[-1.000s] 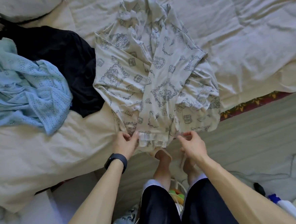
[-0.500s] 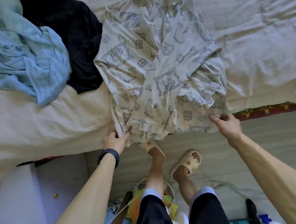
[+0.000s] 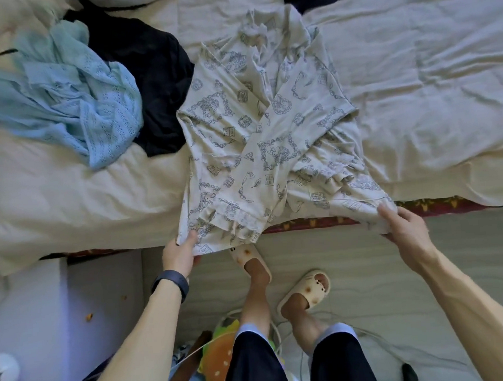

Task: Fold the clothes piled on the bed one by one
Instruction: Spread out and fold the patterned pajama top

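While your left hand [image 3: 178, 253] and right hand [image 3: 407, 227] each pinch a hem corner, 7 and 5 o'clock, the printed garment [image 3: 264, 136] reads light, limp; grip those corners.

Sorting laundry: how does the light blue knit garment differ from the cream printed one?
The light blue knit garment lies crumpled, untouched; the cream printed garment is spread out, left hand and right hand pinching its hem. Blue is plain; cream bears line drawings. Both lie on the beige bed.

The bed [image 3: 413, 60] carries a printed garment [image 3: 264, 136] overhanging its near edge; a blue top [image 3: 68, 93] and black garment [image 3: 153, 78] lie toward its left edge.
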Available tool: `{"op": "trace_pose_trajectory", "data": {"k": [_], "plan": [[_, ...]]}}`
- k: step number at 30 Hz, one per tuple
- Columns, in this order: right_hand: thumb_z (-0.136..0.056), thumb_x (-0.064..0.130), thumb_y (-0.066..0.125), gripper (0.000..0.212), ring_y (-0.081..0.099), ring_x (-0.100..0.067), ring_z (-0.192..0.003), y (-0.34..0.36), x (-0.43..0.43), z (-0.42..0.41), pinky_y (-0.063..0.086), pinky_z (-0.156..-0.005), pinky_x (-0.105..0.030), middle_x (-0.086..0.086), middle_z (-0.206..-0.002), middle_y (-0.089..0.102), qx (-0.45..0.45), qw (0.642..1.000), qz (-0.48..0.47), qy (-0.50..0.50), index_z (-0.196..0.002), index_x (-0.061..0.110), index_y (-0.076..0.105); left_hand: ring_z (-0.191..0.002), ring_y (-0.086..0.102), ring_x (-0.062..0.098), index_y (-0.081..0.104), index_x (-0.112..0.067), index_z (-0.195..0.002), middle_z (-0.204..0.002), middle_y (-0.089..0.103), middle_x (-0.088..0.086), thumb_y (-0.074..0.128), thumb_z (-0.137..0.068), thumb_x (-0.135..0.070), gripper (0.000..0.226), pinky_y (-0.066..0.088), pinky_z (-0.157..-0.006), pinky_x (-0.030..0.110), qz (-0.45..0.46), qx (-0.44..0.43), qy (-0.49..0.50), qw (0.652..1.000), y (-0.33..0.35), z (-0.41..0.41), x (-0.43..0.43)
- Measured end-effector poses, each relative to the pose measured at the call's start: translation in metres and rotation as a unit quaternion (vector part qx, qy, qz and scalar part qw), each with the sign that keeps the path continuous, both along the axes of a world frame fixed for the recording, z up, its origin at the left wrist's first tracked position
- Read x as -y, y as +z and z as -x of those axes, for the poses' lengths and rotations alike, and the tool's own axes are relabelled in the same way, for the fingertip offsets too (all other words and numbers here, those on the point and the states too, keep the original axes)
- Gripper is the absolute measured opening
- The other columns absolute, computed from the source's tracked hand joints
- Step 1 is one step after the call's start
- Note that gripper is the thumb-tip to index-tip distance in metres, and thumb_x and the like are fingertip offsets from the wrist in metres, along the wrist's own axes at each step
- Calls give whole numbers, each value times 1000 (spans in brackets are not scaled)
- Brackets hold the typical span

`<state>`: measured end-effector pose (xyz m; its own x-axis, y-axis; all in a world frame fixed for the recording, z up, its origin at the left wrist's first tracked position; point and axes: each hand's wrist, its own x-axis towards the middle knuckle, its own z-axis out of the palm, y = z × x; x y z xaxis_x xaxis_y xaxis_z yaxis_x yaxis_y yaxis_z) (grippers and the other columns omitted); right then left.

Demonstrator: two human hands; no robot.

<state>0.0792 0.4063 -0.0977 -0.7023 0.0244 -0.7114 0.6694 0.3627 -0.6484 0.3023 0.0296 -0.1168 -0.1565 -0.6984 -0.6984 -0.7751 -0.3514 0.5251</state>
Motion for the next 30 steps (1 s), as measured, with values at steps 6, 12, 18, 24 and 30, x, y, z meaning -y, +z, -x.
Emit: {"op": "trace_pose_trajectory", "data": {"k": [6,12,18,24,30], "plan": [[-94,36,72,23,73,-11,-77,44,-7,-4,59,-67,-27,0,-87,76,-39,997,53,-44,-97,13,68,-107,64,27,63,-14,-121,-115,68,3,77,-85,-46,50,51,-99,48,-19,-94,117,988,48,3,-13],[-100,16,65,12,69,-15,-85,47,-7,-4,58,-69,-27,-8,-99,70,13,991,101,-84,-104,5,66,-129,54,32,58,-4,-132,-135,60,12,79,-85,-24,55,38,-113,54,-69,-167,191,965,68,19,-21],[-102,16,62,24,62,-15,-78,32,-11,-9,55,-58,-22,-8,-93,64,-1,998,11,-68,-115,-4,60,-112,61,28,62,-2,-121,-122,65,10,83,-82,-26,51,45,-104,44,-62,-144,160,975,65,24,-18],[-104,21,60,25,57,-12,-70,67,-25,-30,53,-51,-15,-5,-90,62,-49,985,-16,-163,-119,2,60,-109,65,26,70,-6,-105,-114,70,8,88,-75,-35,46,51,-97,39,-24,-99,206,973,94,-12,-39],[-103,16,59,22,61,-17,-71,101,-48,-59,53,-57,-24,-8,-90,63,43,989,-21,-138,-117,0,60,-122,58,29,59,-5,-135,-135,61,9,83,-82,-35,65,46,-104,44,-46,-55,131,989,136,-28,-72]]}}
